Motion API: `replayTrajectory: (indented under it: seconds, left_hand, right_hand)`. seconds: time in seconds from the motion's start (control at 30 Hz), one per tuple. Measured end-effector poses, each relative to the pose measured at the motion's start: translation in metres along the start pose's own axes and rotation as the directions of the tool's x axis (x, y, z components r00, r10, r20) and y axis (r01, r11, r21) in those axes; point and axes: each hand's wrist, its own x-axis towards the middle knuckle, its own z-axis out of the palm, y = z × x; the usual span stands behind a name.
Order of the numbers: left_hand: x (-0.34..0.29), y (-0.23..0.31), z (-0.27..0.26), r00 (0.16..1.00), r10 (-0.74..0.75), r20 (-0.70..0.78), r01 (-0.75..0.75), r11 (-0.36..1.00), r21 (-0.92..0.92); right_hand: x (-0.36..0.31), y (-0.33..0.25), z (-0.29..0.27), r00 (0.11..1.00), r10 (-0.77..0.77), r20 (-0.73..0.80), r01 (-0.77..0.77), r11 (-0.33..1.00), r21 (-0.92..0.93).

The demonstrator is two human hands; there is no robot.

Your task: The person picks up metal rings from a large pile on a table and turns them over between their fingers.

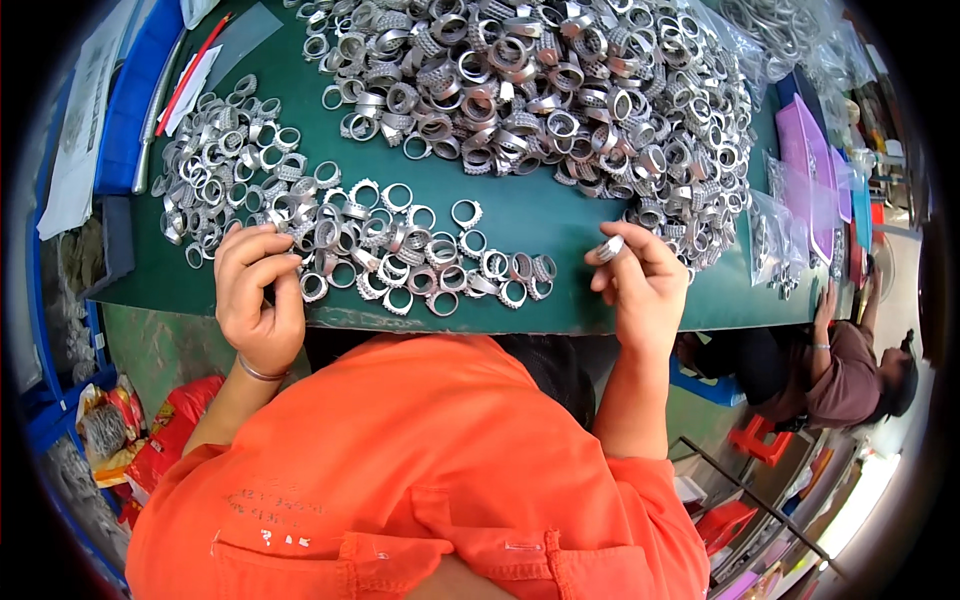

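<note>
In my right hand (648, 285), raised over the table's near edge, a silver-grey metal ring (608, 248) is pinched at the thumb and fingertips. My left hand (262, 295) rests at the near left with its fingers curled in, the fingertips against a loose heap of similar rings (225, 165); whether they grip one is hidden. Between the hands, more rings (440, 250) lie spread in a band, many with studded or patterned bands. Beyond them a much bigger pile of rings (540, 90) covers the far part of the green table (420, 185).
Left of the rings are a red pencil (193, 75) and a blue bin (140, 100). Clear plastic bags (785, 235) and a pink basket (805, 160) stand at the right. Another person (835, 375) sits farther right. Red bags (175, 430) lie at the lower left.
</note>
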Motion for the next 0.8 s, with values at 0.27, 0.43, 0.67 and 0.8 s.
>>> replayTrajectory:
  seconds: [0.27,0.43,0.67,0.8]
  left_hand:
    - [-0.001,0.0,-0.001,1.0,0.018,0.011,-0.018,1.0,0.008]
    - [0.0,-0.001,-0.001,1.0,0.016,0.006,-0.016,1.0,0.0]
    - [0.0,0.0,-0.001,1.0,0.025,-0.001,-0.025,1.0,0.011]
    - [0.0,-0.001,-0.001,1.0,0.014,-0.01,-0.014,1.0,0.015]
  right_hand:
    - [0.002,0.01,-0.013,0.904,0.268,0.334,-0.403,0.796,0.451]
    - [0.0,0.001,-0.002,0.934,0.189,0.304,-0.336,0.756,0.561]
    - [0.005,0.0,0.044,0.829,-0.508,0.235,0.559,0.758,-0.336]
    - [0.015,-0.011,0.031,0.779,-0.581,0.238,0.624,0.676,-0.392]
